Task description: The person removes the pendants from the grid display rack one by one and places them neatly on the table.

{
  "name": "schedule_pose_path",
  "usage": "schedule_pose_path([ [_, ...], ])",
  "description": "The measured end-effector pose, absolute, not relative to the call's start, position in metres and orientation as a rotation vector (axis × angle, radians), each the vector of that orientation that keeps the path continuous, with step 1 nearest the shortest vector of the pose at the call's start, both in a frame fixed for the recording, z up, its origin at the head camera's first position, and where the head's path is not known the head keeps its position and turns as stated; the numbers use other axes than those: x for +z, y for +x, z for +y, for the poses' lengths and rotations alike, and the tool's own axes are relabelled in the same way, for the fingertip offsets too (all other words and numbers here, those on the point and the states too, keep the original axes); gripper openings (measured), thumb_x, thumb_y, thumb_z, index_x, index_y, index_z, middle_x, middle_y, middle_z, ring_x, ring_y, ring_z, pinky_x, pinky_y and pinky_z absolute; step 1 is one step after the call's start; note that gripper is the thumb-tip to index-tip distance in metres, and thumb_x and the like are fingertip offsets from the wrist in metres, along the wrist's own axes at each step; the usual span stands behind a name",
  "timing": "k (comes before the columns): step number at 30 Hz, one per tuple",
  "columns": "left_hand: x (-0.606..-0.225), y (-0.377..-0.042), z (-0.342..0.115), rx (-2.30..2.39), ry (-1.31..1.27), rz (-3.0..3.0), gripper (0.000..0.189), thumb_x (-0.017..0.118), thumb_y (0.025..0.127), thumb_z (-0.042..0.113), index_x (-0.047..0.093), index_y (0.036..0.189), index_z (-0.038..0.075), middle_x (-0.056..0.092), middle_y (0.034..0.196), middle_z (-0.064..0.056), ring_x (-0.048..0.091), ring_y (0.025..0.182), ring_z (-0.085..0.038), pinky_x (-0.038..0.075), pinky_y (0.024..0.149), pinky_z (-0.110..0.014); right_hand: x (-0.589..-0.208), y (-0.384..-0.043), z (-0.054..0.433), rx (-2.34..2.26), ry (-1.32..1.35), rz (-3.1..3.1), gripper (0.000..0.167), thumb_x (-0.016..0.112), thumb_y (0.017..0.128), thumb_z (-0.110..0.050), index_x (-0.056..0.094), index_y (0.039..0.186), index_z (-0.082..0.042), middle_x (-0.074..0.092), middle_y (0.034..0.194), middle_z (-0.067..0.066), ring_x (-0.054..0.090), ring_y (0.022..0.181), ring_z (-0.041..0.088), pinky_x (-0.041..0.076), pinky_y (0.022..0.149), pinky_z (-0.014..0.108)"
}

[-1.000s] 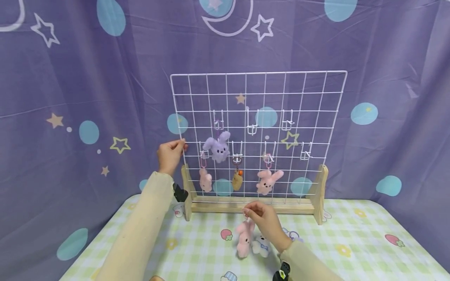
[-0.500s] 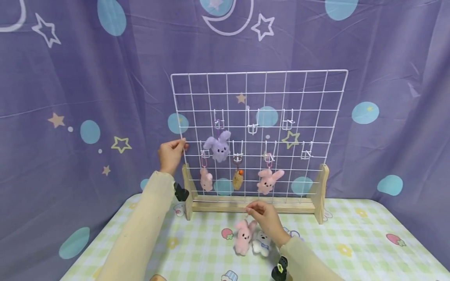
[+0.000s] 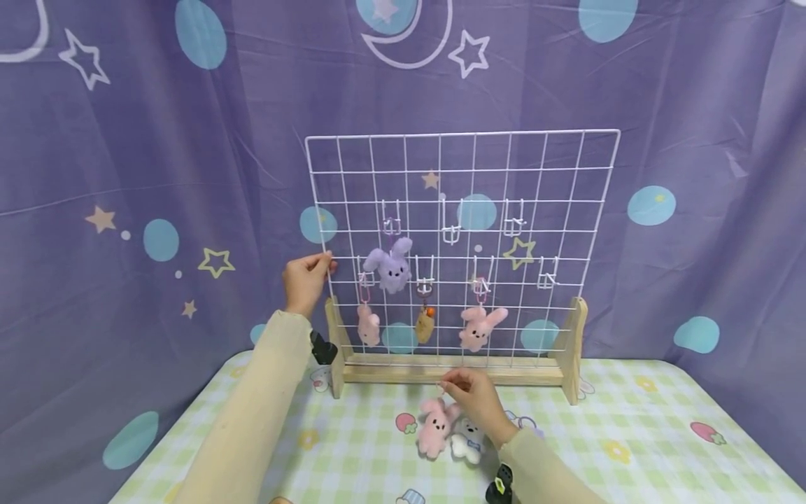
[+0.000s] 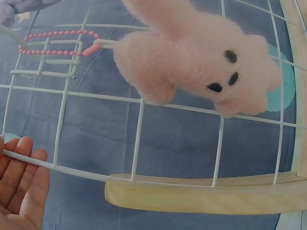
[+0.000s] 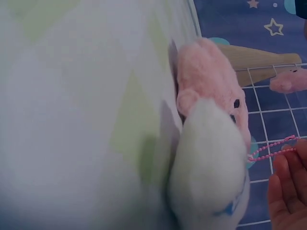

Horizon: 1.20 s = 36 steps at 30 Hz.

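My left hand holds the left edge of a white wire grid rack, its fingers behind the outer wire. My right hand pinches the pink bead chain of a pink plush bunny keychain, low over the table before the rack. Beside that bunny is a white plush keychain with a blue bow, partly behind the right hand. On the rack hang a purple bunny, a pink bunny at left, a brown plush with an orange bit, and another pink bunny.
Bare white hooks sit on the rack at upper middle, upper right and far right. Wooden feet hold the grid on a green checked tablecloth. A purple ring shows behind the right wrist. A purple curtain stands behind.
The pink bunny under my right hand has turned from side-on to face the head camera. The right hand has shifted slightly; the left keeps its hold on the rack.
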State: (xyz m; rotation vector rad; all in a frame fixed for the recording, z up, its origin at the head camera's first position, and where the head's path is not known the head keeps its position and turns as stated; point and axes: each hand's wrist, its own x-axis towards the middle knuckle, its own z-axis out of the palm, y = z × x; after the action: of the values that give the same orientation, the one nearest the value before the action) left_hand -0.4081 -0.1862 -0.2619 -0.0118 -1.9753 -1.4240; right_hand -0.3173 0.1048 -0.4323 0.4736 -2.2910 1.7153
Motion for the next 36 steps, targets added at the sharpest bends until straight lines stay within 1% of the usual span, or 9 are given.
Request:
schedule_pose_path([
  [8, -0.262, -0.407, -0.187, -1.411, -0.005, -1.979, 0.027, 0.065, 0.089, 0.028, 0.075, 0.095, 0.003, 0.072, 0.085, -0.015, 0.063, 0.064, -0.007, 0.044, 0.055, -0.012, -0.437, -0.322, 0.109, 1.609, 0.472, -2.3, 0.006, 0.07, 0.083, -0.008, 0.07, 0.082, -0.001, 0.068, 0.081, 0.017, 0.062, 0.069, 0.023, 0.05, 0.062, 0.019],
  [14, -0.262, -0.406, -0.186, -1.41, -0.005, -1.976, 0.026, 0.065, 0.09, 0.026, 0.075, 0.097, 0.003, 0.072, 0.085, -0.015, 0.063, 0.064, -0.007, 0.044, 0.055, -0.011, -0.438, -0.322, 0.112, 1.566, 0.456, -2.318, 0.005, 0.07, 0.083, -0.005, 0.07, 0.083, 0.0, 0.069, 0.08, 0.014, 0.063, 0.068, 0.021, 0.05, 0.062, 0.02],
  [19, -0.262, -0.406, -0.185, -1.406, -0.003, -1.979, 0.027, 0.065, 0.09, 0.027, 0.075, 0.096, 0.003, 0.072, 0.086, -0.016, 0.061, 0.062, -0.005, 0.044, 0.054, -0.011, -0.439, -0.323, 0.114, 1.504, 0.404, -2.348, 0.007, 0.069, 0.084, -0.005, 0.07, 0.083, 0.002, 0.069, 0.076, 0.01, 0.057, 0.064, 0.01, 0.048, 0.059, 0.019],
  [21, -0.262, -0.405, -0.185, -1.405, -0.007, -1.978, 0.027, 0.065, 0.09, 0.027, 0.075, 0.096, 0.003, 0.072, 0.086, -0.016, 0.061, 0.062, -0.004, 0.044, 0.055, -0.011, -0.438, -0.325, 0.115, 1.496, 0.391, -2.35, 0.007, 0.068, 0.084, -0.005, 0.069, 0.083, 0.002, 0.068, 0.075, 0.008, 0.055, 0.063, 0.008, 0.047, 0.058, 0.019],
  [25, -0.262, -0.405, -0.184, -1.402, -0.013, -1.976, 0.027, 0.065, 0.09, 0.027, 0.075, 0.095, 0.002, 0.072, 0.085, -0.016, 0.06, 0.06, -0.003, 0.043, 0.054, -0.011, -0.435, -0.329, 0.118, 1.477, 0.402, -2.341, 0.003, 0.068, 0.083, 0.0, 0.069, 0.083, 0.002, 0.068, 0.075, 0.008, 0.057, 0.064, 0.009, 0.048, 0.059, 0.019],
  [29, -0.263, -0.406, -0.185, -1.415, -0.018, -1.971, 0.027, 0.065, 0.09, 0.026, 0.074, 0.096, 0.002, 0.072, 0.086, -0.017, 0.06, 0.061, -0.002, 0.044, 0.054, -0.011, -0.423, -0.329, 0.12, 1.44, 0.426, -2.337, 0.004, 0.067, 0.082, 0.002, 0.07, 0.085, 0.001, 0.069, 0.076, 0.008, 0.06, 0.066, 0.012, 0.049, 0.061, 0.02],
  [31, -0.263, -0.407, -0.185, -1.42, -0.02, -1.967, 0.027, 0.065, 0.09, 0.025, 0.074, 0.097, 0.001, 0.072, 0.086, -0.017, 0.06, 0.061, -0.001, 0.044, 0.055, -0.011, -0.416, -0.326, 0.119, 1.42, 0.435, -2.348, 0.005, 0.068, 0.083, 0.001, 0.071, 0.086, 0.0, 0.069, 0.077, 0.007, 0.06, 0.066, 0.011, 0.049, 0.06, 0.019],
  [36, -0.263, -0.408, -0.187, -1.421, -0.026, -1.968, 0.027, 0.066, 0.089, 0.026, 0.074, 0.097, 0.002, 0.072, 0.087, -0.016, 0.061, 0.062, -0.002, 0.045, 0.055, -0.011, -0.396, -0.321, 0.114, 1.39, 0.521, -2.335, 0.004, 0.069, 0.084, -0.004, 0.071, 0.087, -0.004, 0.071, 0.08, 0.005, 0.062, 0.068, 0.01, 0.051, 0.061, 0.02],
])
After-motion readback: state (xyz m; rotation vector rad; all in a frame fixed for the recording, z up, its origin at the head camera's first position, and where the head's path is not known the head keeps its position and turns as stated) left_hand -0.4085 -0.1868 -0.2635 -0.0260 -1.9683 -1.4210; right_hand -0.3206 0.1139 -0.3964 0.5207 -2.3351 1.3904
